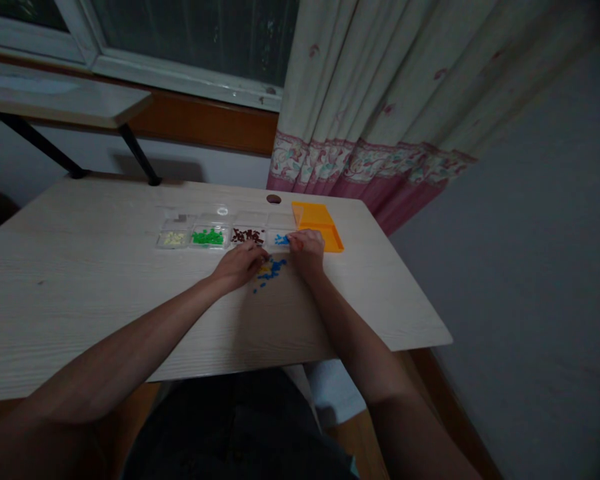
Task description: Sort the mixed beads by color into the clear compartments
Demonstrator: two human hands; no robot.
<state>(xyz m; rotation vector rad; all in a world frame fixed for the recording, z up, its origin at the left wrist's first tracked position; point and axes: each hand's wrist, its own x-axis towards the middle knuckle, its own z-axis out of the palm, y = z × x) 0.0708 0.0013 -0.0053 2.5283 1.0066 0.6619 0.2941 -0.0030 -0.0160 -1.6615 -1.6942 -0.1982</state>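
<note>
Small blue pieces (276, 268) lie in a loose pile on the table, with a few yellow ones (265, 269) at its left side. My left hand (240, 265) rests beside this pile, fingers curled in towards it; anything between them is hidden. Over the right end of the row of clear boxes is my right hand (308, 253), its fingertips drawn together at a box of blue bits (281, 239). Whatever they pinch is too small to name. Further left stand clear open boxes of dark brown pieces (247, 236), green pieces (208, 237) and pale yellow pieces (174, 238).
An open orange case (316, 215) lies just behind and right of my right hand. The light wooden table (105, 280) has a round cable hole (273, 199) near its back edge. A raised shelf (80, 100) stands back left, and a curtain (360, 113) hangs behind.
</note>
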